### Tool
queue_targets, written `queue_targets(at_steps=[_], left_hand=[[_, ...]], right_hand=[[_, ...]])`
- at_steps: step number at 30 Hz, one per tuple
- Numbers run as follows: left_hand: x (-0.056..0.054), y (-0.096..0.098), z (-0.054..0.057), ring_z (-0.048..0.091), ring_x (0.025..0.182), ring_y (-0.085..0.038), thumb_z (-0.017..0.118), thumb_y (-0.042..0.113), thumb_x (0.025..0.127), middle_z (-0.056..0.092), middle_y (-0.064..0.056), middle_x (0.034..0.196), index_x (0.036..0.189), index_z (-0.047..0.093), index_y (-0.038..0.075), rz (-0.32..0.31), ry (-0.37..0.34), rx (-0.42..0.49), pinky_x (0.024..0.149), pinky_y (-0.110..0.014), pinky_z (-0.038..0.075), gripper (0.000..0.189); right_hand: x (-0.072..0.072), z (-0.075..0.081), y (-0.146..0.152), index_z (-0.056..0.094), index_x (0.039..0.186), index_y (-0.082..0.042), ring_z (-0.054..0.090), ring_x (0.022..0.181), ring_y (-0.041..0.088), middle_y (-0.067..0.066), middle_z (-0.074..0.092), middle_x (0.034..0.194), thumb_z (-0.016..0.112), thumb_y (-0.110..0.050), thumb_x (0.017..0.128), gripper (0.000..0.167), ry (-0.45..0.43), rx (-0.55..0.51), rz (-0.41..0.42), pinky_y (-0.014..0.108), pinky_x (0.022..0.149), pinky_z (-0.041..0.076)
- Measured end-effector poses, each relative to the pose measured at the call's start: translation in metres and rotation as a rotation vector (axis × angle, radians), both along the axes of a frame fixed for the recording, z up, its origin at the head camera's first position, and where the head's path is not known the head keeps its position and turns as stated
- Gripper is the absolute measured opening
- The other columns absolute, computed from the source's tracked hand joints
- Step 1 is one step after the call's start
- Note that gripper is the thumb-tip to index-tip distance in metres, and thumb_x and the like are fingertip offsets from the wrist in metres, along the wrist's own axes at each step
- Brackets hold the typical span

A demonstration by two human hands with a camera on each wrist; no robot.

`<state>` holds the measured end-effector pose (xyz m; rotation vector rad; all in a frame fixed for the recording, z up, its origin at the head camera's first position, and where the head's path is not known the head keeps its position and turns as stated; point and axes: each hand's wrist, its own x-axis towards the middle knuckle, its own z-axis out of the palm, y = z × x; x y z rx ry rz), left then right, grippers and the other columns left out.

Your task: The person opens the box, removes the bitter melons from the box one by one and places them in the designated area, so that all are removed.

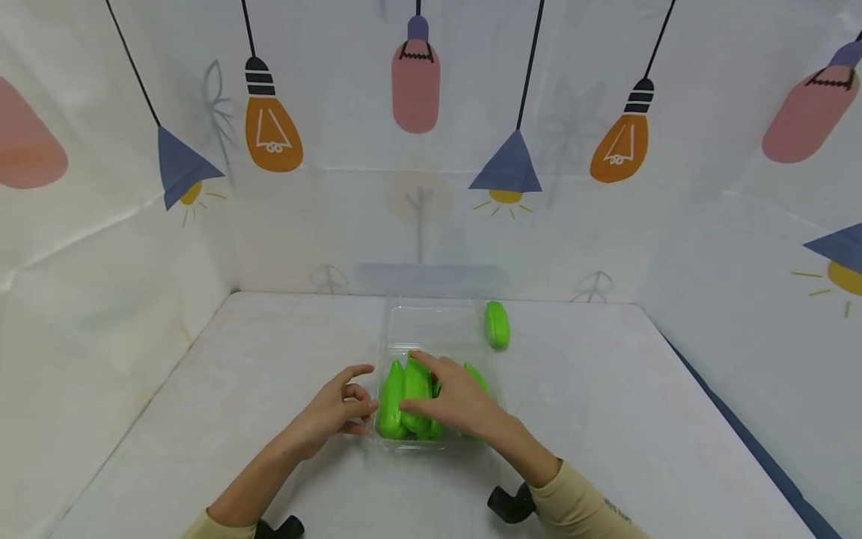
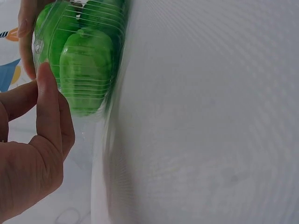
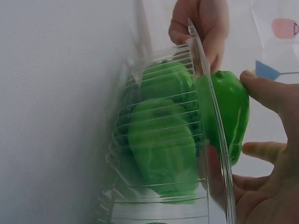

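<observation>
A clear plastic box (image 1: 387, 442) lies with its lid (image 1: 438, 326) folded back, several green peppers (image 1: 392, 404) inside. Over it, my right hand (image 1: 465, 400) holds a green pepper (image 3: 229, 116) by its fingertips. This pepper sits on top of others and stands above the box rim in the right wrist view. Part of it is hidden by the hand from above. At the box's left side is my left hand (image 1: 333, 408), fingers apart and bent, tips close to the edge. In the left wrist view its fingertip (image 2: 46, 77) reaches the box corner.
Beyond the box's right side, beside the lid, lies another green pepper (image 1: 497, 326). The white table (image 1: 592, 419) reaches back to a wall sheet (image 1: 431, 202) printed with lamps. Black devices (image 1: 512, 503) are strapped near both wrists.
</observation>
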<state>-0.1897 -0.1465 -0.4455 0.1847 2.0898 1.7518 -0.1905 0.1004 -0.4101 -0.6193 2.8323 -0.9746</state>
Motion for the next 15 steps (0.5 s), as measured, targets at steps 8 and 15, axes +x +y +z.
queue_targets(at_steps=[8, 15], left_hand=[[0.0000, 0.0012, 0.0008, 0.062, 0.079, -0.017, 0.068, 0.017, 0.094, 0.056, -0.005, 0.093, 0.154, 0.028, 0.012, -0.004, -0.006, -0.004, 0.068, -0.032, 0.060, 0.072], [0.0004, 0.0018, 0.0001, 0.062, 0.079, -0.017, 0.069, 0.017, 0.094, 0.056, -0.005, 0.092, 0.153, 0.028, 0.012, -0.002, -0.005, 0.001, 0.067, -0.031, 0.060, 0.072]], right_hand=[[0.0047, 0.0001, -0.0049, 0.047, 0.149, -0.025, 0.050, 0.081, 0.015, 0.008, 0.058, 0.113, 0.074, -0.061, 0.079, 0.083, 0.004, 0.034, -0.027, 0.027, 0.063, 0.044], [0.0069, 0.0015, -0.0074, 0.049, 0.147, -0.027, 0.048, 0.078, 0.015, 0.005, 0.054, 0.106, 0.075, -0.056, 0.080, 0.077, -0.009, 0.028, -0.029, 0.025, 0.059, 0.042]])
